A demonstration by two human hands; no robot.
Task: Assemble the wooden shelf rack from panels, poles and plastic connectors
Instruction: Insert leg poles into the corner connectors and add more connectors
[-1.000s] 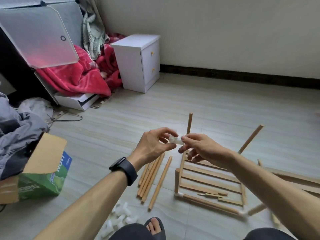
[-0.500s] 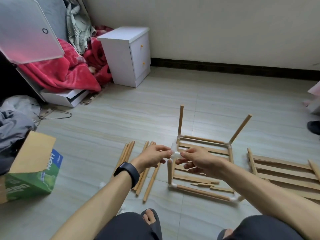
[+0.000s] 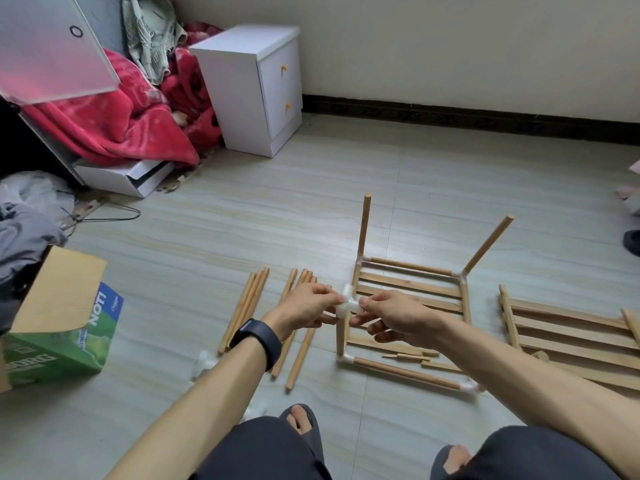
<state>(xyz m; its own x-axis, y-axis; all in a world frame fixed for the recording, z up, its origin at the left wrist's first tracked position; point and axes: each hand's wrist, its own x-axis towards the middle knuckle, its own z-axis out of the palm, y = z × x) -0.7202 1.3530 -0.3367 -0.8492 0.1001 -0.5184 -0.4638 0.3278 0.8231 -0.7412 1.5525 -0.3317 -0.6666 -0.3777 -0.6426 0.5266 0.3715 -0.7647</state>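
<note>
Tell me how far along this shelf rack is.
Done: one slatted panel lies on the floor with white corner connectors, and two far poles rise from them. In hand: left hand and right hand pinch a white connector just above the near-left pole. Left: loose poles on the floor, a second panel at the right and spare connectors by the left forearm are unused.
</note>
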